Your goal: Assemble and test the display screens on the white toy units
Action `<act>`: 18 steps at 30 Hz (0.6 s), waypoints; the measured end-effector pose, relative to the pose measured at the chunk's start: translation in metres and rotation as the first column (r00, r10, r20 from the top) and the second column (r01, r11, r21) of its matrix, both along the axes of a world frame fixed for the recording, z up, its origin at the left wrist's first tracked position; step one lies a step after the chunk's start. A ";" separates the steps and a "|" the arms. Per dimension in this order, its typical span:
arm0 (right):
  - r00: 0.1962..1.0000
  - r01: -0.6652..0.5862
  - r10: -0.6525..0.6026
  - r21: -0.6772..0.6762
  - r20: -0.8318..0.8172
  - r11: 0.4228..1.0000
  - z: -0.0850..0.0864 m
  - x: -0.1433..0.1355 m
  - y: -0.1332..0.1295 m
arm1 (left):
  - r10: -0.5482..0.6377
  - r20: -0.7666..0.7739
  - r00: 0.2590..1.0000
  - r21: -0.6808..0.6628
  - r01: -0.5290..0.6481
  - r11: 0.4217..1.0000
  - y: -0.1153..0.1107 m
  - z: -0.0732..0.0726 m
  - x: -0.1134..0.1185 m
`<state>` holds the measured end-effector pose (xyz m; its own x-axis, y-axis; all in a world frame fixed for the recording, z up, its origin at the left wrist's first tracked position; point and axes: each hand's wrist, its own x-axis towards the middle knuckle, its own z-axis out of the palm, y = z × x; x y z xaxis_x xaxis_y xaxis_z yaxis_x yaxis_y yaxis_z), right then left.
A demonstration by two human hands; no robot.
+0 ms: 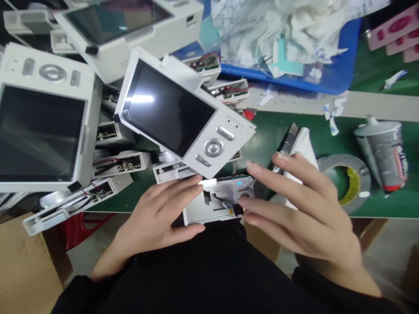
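Observation:
A small white device housing (204, 211) lies at the table's front edge, its inside facing up, with a black strip and thin wires across it. Around its left end my left hand (163, 213) is closed, thumb at the near edge and fingers at the far edge. Over the right end hovers my right hand (301, 209), fingers spread, their tips close to a small black part (238, 209). Just beyond the housing, a white device with a dark screen (170, 109) rests tilted on other parts.
More white devices (42, 126) and open housings (119, 163) crowd the left. A blue tray (340, 74) of scraps stands at the back. On the right are a cutter (289, 138), a tape roll (350, 174) and a grey tube (382, 152).

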<state>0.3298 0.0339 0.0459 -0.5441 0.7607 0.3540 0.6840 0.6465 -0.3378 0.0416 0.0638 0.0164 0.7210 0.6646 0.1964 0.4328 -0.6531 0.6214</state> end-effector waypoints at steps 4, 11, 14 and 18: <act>0.961 0.168 -0.174 -0.045 -0.214 0.985 -0.009 -0.003 -0.012 | 0.027 -0.036 0.999 0.089 -0.023 0.996 -0.001 0.002 0.000; 0.903 0.297 -0.269 0.036 -0.334 0.954 -0.006 -0.004 -0.018 | 0.060 -0.057 0.997 0.281 -0.042 0.959 0.005 0.003 0.005; 0.877 0.355 -0.315 0.047 -0.364 0.934 -0.001 0.005 -0.025 | 0.060 -0.036 0.998 0.265 -0.048 0.963 0.006 0.003 0.006; 0.802 0.534 -0.478 0.071 -0.357 0.843 -0.009 0.019 -0.037 | 0.055 -0.030 0.998 0.202 -0.047 0.978 0.006 0.003 0.004</act>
<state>0.3491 -0.0029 0.0369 0.0641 0.8137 0.5777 0.8037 0.3011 -0.5133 0.0457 0.0701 0.0199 0.6960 0.6500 0.3050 0.4882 -0.7399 0.4629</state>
